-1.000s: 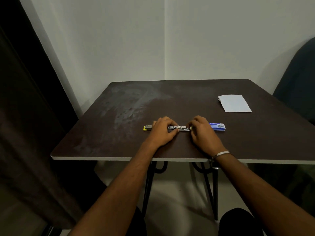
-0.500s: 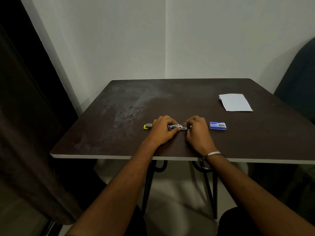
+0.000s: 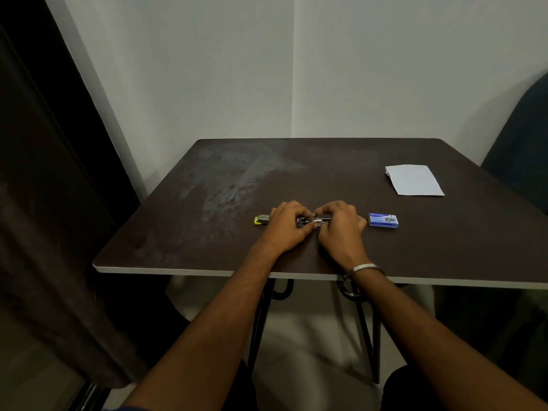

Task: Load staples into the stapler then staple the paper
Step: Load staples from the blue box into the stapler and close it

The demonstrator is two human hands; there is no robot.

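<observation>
A: While both hands sit on the stapler [image 3: 311, 221], I judge we're mid-load. It lies near the middle of the bench's [image 3: 326, 173] front edge, opened out flat: yellow-tipped end pokes out left of the left hand [image 3: 286, 225], metal channel shows between the hands.

B: Grip state?

A: Left hand's fingers [image 3: 299, 213] are curled down over the stapler's left half, pinning it. Right hand [image 3: 341, 229] has fingers bunched at the channel's right end, closed on it or on something small there. Can't tell if a staple strip is in them; too small and shaded.

B: Staples in yet?

A: Can't confirm. Staple box [image 3: 383, 220] sits just right of the right hand, apart from it, near the front edge. Looks shut, but not sure at this size.

B: Paper?

A: Paper [image 3: 413, 180] lies flat toward the back right corner, well apart from the hands. Untouched, no staple visible. So stapling is not yet done.

B: Left to do?

A: My read: seat the strip, close the stapler, fetch the paper, press. Most of the task remains.

B: Count.

A: One stapler, one blue staple box, one paper (possibly folded or a few sheets; an edge looks layered on its left side), two hands, one metal bangle [image 3: 365, 267] on the right wrist. Nothing else on the bench.
</observation>
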